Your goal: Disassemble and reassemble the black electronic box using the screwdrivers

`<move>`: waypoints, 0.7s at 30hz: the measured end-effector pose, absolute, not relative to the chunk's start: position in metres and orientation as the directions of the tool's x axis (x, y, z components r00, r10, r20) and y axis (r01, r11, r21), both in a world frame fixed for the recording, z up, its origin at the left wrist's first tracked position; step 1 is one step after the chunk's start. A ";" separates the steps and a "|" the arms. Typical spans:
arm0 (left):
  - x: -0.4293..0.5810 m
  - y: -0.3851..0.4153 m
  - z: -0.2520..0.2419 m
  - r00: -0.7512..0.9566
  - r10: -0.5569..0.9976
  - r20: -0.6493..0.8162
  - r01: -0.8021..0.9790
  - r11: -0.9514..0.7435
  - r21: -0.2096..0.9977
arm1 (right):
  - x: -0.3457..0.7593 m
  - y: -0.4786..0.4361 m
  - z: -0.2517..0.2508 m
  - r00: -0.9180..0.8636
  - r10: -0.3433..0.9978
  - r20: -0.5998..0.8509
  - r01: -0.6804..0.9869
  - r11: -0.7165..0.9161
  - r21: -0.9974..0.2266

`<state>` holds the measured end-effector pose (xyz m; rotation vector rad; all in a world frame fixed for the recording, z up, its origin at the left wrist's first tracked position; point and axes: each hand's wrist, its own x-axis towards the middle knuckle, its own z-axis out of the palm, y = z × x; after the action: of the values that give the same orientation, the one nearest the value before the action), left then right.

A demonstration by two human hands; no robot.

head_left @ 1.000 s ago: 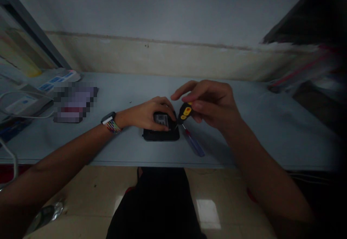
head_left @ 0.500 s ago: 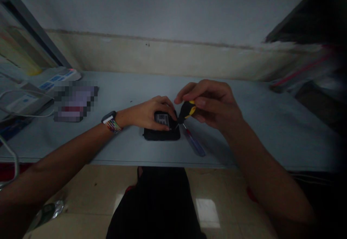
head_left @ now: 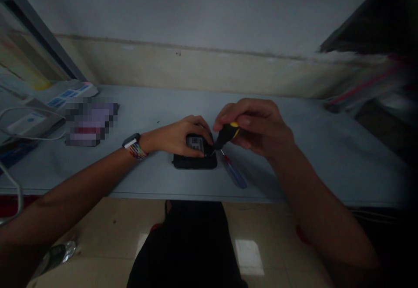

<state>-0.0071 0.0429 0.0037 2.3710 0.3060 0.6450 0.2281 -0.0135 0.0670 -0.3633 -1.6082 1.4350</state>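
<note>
your left grip (head_left: 181,135) held the black device (head_left: 196,162) — likely steadying it — while your right grip (head_left: 261,125) pinched the yellow-black screwdriver (head_left: 226,136).

There's your dark watch (head_left: 131,140) on its multicoloured strap (head_left: 136,150), forearms (head_left: 81,179) bare, black clothing (head_left: 187,249) over your legs!

A black-and-yellow screwdriver (head_left: 224,137) tilts over the right side of a flat black device (head_left: 195,163) (pale label (head_left: 196,143) uppermost).
</note>
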 end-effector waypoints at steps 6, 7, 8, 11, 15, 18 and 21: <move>-0.007 0.041 0.007 0.862 0.377 0.339 0.076 -0.758 0.648 | 0.226 -0.011 0.065 -0.480 0.732 0.485 -0.343 0.352 -0.871; -0.007 0.042 0.007 0.860 0.375 0.346 0.071 -0.760 0.646 | 0.226 -0.011 0.064 -0.495 0.722 0.484 -0.355 0.341 -0.871; -0.007 0.042 0.007 0.858 0.374 0.352 0.066 -0.760 0.646 | 0.227 -0.011 0.064 -0.511 0.713 0.479 -0.363 0.327 -0.873; -0.007 0.043 0.005 0.855 0.375 0.358 0.059 -0.756 0.652 | 0.229 -0.013 0.063 -0.563 0.696 0.446 -0.383 0.259 -0.887; -0.007 0.043 0.003 0.851 0.379 0.364 0.060 -0.759 0.648 | 0.229 -0.013 0.063 -0.545 0.729 0.415 -0.349 0.252 -0.902; -0.008 0.042 0.004 0.851 0.378 0.363 0.060 -0.758 0.649 | 0.226 -0.012 0.063 -0.462 0.778 0.426 -0.292 0.320 -0.901; -0.008 0.042 0.006 0.854 0.377 0.359 0.065 -0.761 0.645 | 0.224 -0.012 0.063 -0.441 0.768 0.465 -0.305 0.359 -0.882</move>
<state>-0.0075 0.0419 0.0057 2.3797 0.3201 0.6333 0.2243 -0.0123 0.0634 -0.4269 -1.5886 1.3021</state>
